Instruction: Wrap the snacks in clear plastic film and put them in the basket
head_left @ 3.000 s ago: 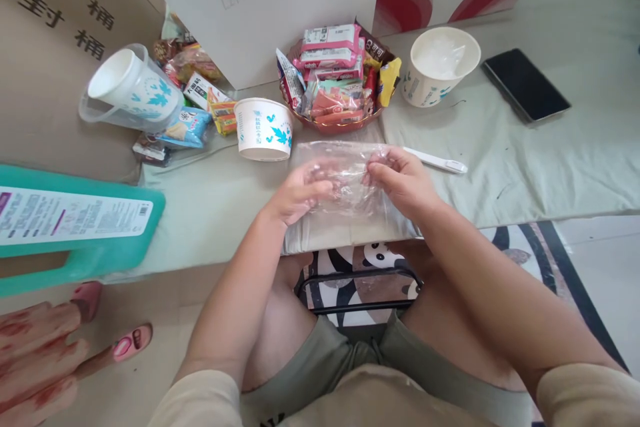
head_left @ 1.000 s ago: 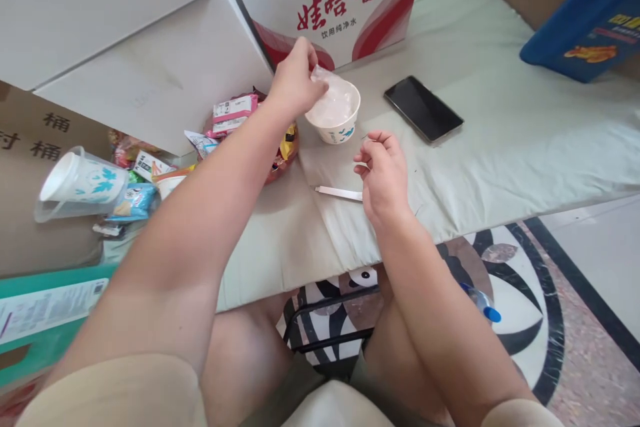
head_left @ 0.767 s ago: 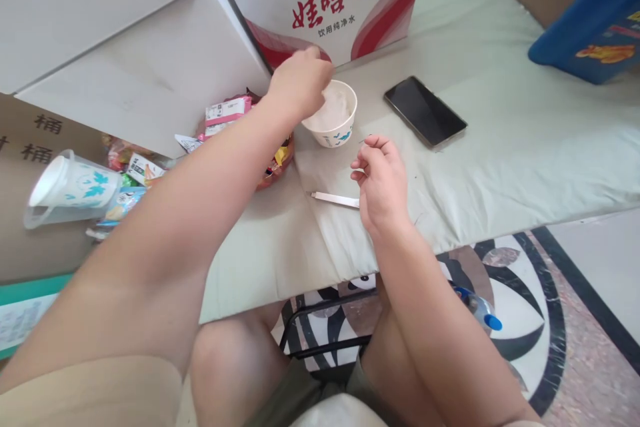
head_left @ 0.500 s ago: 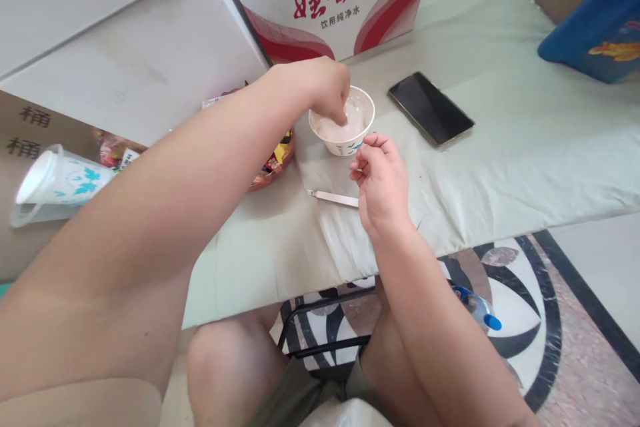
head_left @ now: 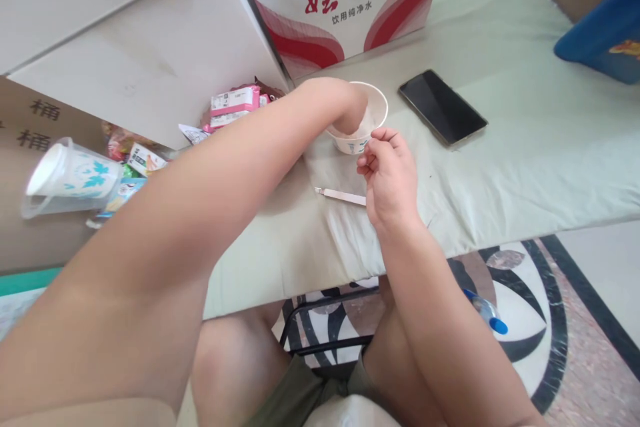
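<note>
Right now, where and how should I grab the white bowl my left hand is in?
Probably by the outer wall of the white bowl, just under its rim, from the right, with your right hand. It stands upright and widens upward, its rim shows on that side, and your left hand covers the left side.

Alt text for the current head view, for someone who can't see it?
A left hand is partly hidden inside a paper bowl on pale cloth. The right hand curls close by on the near side, partly covering a white tool; a phone lies to the right.
</note>
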`<action>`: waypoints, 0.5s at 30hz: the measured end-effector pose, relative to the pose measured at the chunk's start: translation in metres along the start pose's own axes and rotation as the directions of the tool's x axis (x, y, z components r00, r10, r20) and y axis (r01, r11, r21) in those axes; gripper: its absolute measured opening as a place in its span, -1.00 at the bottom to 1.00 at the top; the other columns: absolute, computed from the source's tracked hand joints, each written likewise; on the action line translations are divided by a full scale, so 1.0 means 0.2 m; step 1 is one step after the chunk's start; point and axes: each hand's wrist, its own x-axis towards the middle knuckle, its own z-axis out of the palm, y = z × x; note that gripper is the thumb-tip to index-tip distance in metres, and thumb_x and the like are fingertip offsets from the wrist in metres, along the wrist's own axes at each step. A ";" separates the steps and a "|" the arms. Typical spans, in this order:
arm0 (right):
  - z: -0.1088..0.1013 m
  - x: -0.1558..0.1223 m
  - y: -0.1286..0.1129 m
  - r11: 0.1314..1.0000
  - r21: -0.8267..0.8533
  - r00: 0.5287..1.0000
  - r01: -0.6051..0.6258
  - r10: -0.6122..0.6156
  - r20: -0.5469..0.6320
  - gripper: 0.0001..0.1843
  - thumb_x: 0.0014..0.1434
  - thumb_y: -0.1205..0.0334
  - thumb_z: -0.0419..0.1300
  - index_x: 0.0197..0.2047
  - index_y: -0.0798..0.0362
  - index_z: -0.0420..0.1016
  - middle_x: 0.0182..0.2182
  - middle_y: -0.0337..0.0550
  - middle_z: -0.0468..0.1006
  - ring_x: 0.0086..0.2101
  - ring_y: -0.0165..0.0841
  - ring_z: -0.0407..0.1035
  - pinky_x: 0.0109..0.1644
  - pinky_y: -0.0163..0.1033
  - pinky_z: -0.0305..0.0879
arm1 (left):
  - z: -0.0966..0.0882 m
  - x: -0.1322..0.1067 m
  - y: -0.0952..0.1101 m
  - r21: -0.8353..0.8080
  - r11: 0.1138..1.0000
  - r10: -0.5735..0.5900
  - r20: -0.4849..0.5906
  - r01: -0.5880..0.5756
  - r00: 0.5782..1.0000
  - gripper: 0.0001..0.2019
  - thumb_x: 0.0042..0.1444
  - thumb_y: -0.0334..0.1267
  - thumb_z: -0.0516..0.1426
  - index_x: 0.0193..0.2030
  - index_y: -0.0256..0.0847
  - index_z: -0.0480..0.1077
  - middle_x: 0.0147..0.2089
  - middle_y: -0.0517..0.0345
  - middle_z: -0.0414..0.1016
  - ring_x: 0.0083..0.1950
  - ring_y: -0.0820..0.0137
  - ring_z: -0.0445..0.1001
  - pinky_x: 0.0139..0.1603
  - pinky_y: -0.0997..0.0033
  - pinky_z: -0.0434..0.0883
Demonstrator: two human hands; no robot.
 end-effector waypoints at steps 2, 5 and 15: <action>0.00 0.01 0.00 1.000 -0.006 1.000 0.017 -0.017 -0.004 -0.83 0.16 0.19 0.14 -0.17 -0.09 0.23 -0.27 -0.27 0.37 -0.41 -0.47 0.26 -0.29 -0.31 0.29 | -0.07 -0.21 -0.01 0.090 0.994 0.064 -0.023 -0.062 0.998 -0.76 0.00 -0.66 0.21 -0.53 -0.27 0.46 -0.44 0.08 0.36 0.09 -0.11 0.52 0.37 -0.36 0.26; -0.01 0.01 0.01 0.998 -0.048 0.998 0.052 -0.053 -0.031 -0.83 0.17 0.19 0.14 -0.15 -0.11 0.26 -0.30 -0.27 0.36 -0.38 -0.43 0.29 -0.27 -0.28 0.31 | -0.13 -0.51 -0.16 0.021 0.980 0.189 -0.380 -0.196 0.905 -0.90 0.19 -0.47 0.19 -0.25 -0.23 0.52 -0.21 0.06 0.43 0.10 0.09 0.50 0.35 -0.08 0.34; -0.06 0.00 -0.01 0.897 -0.402 0.969 0.186 -0.236 -0.078 -0.86 0.12 0.33 0.16 -0.23 -0.07 0.41 -0.49 -0.34 0.29 -0.46 -0.41 0.25 -0.34 -0.23 0.22 | -0.07 -0.97 -0.98 -0.517 0.706 -0.700 -0.400 0.484 0.592 -0.96 0.19 -0.36 0.20 -0.22 -0.19 0.42 -0.32 0.19 0.40 -0.26 0.38 0.35 -0.08 0.31 0.39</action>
